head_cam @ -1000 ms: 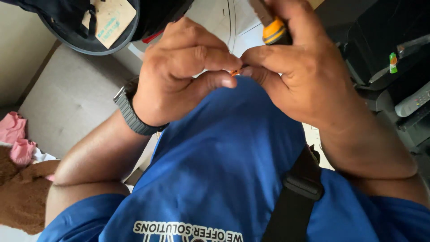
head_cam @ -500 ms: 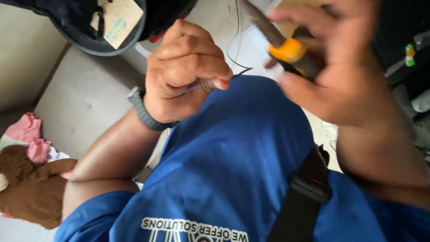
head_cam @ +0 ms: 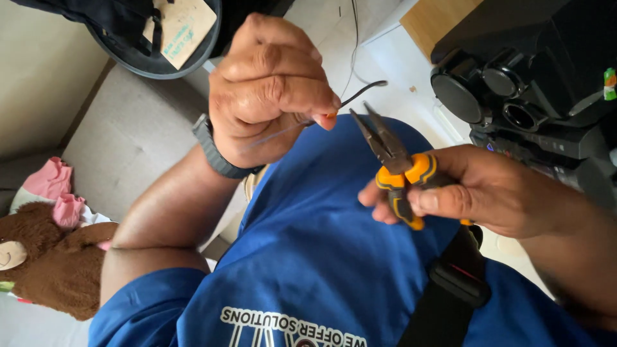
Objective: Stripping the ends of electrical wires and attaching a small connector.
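The left hand is clenched into a loose fist, pinching a thin dark insulated wire between thumb and fingertips; the wire's free end curves up and to the right just past the fingers, with a small orange spot at the pinch. A dark grey band wristwatch sits on that wrist. The right hand grips the yellow-and-black handles of a pair of grey steel needle-nose pliers, whose slim jaws stand slightly parted, pointing up-left toward the wire, near it but not touching. Both hands hover above the person's blue printed shirt, crossed by a black shoulder strap. A brown plush teddy bear lies at lower left, and a black stereo speaker unit stands at upper right.
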